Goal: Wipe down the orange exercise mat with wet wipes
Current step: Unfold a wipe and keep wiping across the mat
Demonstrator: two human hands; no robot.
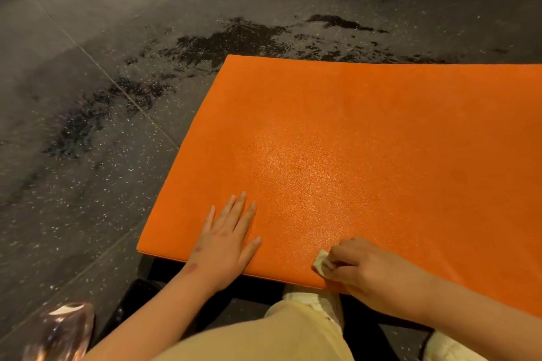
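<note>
Lying flat in front of the person, the mat (pixel 366 141) fills the right half of the view, with its near edge just above the knees. The wipe (pixel 322 265), crumpled into a small pale ball, touches the mat close to this near edge. The right hand (pixel 372 269) holds it: its fingers are curled and pinch the wipe. The left hand (pixel 225 243) rests flat on the mat near the near-left corner, with straight fingers close together and the thumb spread to the side. It holds nothing.

I judge that the wiping is the step in hand, but I cannot tell which parts of the mat are already wet. To do it well, the wipe should be opened more, so that a wider face meets the grainy surface. It should then be pulled in long overlapping strokes across the mat. The left hand should press down so the mat does not slide, and move away before the wipe reaches it.

The floor (pixel 88 111) around the mat is dark and speckled, with darker patches beyond the far edge that look wet. At the lower left lies a clear plastic bag (pixel 61 331). What it contains I cannot tell.
</note>
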